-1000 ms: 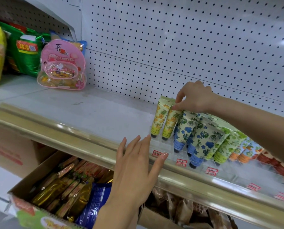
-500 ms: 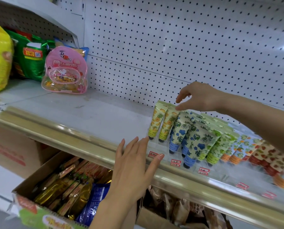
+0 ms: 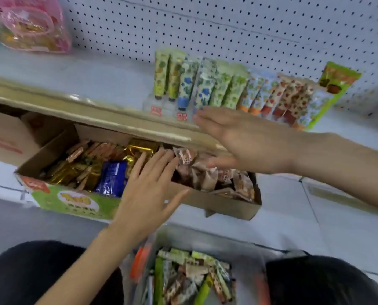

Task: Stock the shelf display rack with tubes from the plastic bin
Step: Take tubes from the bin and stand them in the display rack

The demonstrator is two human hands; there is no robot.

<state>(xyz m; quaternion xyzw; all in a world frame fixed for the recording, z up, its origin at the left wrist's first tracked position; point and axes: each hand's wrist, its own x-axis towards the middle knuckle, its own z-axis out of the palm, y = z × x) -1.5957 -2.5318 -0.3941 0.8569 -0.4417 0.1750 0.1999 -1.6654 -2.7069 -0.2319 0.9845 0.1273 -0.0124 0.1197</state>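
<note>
In the head view both hands are empty with fingers straight, the left hand (image 3: 148, 190) over the cardboard snack box (image 3: 73, 201), the right hand (image 3: 238, 139) before the shelf edge (image 3: 95, 115) just below the upright tubes (image 3: 205, 84) in the display rack (image 3: 149, 106), while the plastic bin (image 3: 247, 280) of loose tubes (image 3: 183, 274) sits lowest.

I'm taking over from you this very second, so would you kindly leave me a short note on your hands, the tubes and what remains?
Left hand: open and empty, fingers spread above the cardboard snack box.
Right hand: open and empty, in front of the shelf edge, fingertips near the front of the display rack.
Done: a row of tubes stands upright in the rack.
Left: many loose tubes lie in the plastic bin by the knees. Probably pick one next. Blur hides which slots are free.
</note>
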